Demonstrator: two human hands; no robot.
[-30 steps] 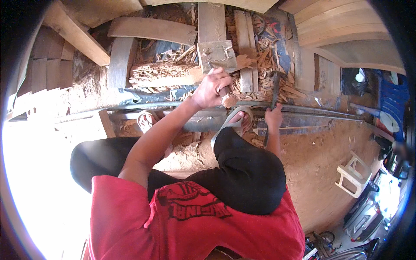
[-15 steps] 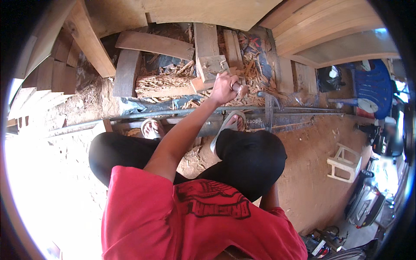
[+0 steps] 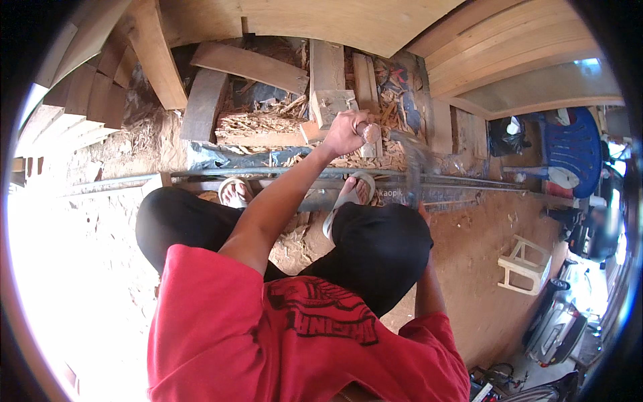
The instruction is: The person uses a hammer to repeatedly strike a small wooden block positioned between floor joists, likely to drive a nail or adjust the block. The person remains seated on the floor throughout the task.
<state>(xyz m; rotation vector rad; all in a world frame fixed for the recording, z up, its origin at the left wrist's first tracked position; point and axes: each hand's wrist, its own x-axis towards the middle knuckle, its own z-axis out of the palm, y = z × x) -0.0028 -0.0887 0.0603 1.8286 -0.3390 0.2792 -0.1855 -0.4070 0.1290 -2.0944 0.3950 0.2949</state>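
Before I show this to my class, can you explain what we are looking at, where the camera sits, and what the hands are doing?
There is no machine here. The camera sits on a person's head and looks down, so the red shirt, black trousers and sandalled feet are the person's own. The wide lens bends straight edges. The left hand reaches forward and grips a small piece of wood. The right hand is mostly hidden behind the knee; a blurred tool rises from it, too smeared to name. On the ground lie wood chips, planks and long metal rods. A blue chair stands to the right.
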